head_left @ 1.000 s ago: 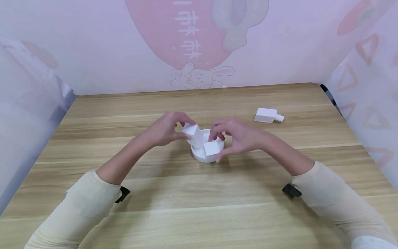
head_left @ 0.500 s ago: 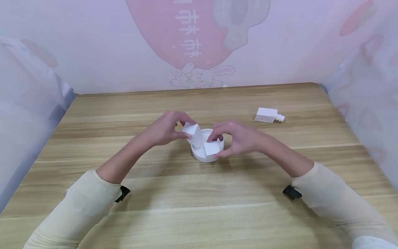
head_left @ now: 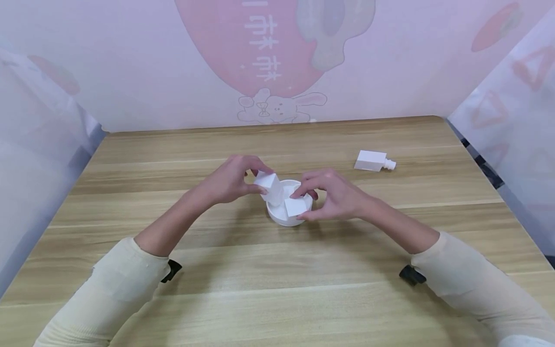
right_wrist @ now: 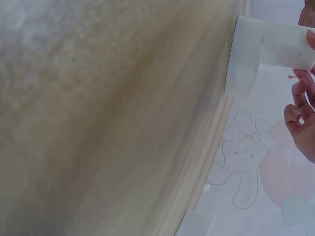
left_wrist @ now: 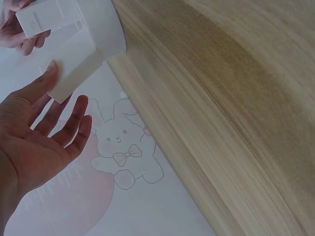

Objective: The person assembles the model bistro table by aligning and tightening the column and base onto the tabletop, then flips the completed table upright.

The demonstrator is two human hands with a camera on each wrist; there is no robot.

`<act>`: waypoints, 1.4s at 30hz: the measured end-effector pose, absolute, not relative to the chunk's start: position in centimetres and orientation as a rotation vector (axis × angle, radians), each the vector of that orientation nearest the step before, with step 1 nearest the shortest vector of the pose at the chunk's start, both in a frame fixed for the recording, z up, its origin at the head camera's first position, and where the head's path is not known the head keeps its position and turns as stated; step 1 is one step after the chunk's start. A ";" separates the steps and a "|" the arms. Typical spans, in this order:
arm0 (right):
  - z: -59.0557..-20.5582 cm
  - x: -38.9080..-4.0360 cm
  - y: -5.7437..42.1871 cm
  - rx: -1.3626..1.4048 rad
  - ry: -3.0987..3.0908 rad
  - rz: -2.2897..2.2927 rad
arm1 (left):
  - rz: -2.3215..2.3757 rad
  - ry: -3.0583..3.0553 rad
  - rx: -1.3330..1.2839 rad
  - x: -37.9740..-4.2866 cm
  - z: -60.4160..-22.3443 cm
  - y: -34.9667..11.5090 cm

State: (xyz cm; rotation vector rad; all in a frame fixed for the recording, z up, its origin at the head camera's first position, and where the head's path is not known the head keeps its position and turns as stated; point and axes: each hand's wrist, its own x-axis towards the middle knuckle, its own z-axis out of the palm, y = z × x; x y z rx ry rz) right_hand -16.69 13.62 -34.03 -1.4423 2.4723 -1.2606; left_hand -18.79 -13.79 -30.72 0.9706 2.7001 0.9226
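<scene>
A round white bowl (head_left: 284,222) stands on the wooden table between the hands. My left hand (head_left: 231,181) pinches a square white bottle (head_left: 268,185) between thumb and fingers, its lower part leaning into the bowl. A second square white bottle (head_left: 296,207) sits in the bowl, base upward, and my right hand (head_left: 336,198) pinches it with thumb and fingertips at its sides. Raised marks show on the base of this second bottle (left_wrist: 34,23) in the left wrist view. The lower ends of both bottles are hidden inside the bowl.
Toward the back right, another square white bottle (head_left: 371,160) with a threaded neck lies on its side on the wooden table (head_left: 243,299). A printed cloth backdrop (head_left: 151,62) rises along the table's far edge, with more cloth at both sides.
My right thumb has moved in against the near side of the second bottle, and the right forearm has shifted slightly to the right. The left hand keeps its place.
</scene>
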 end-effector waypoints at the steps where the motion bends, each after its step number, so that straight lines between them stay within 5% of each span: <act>1: -34.1 -16.7 13.6 -1.436 2.472 -1.271 | 0.918 2.701 0.969 -18.8 -30.7 -13.8; 27: -33.6 -16.5 14.2 -1.318 2.440 -1.241 | 0.898 2.702 0.974 -18.6 -30.8 -13.7; 42: -32.8 -19.7 20.7 -0.839 2.806 -1.008 | 0.830 2.580 1.411 -16.2 -29.6 -11.2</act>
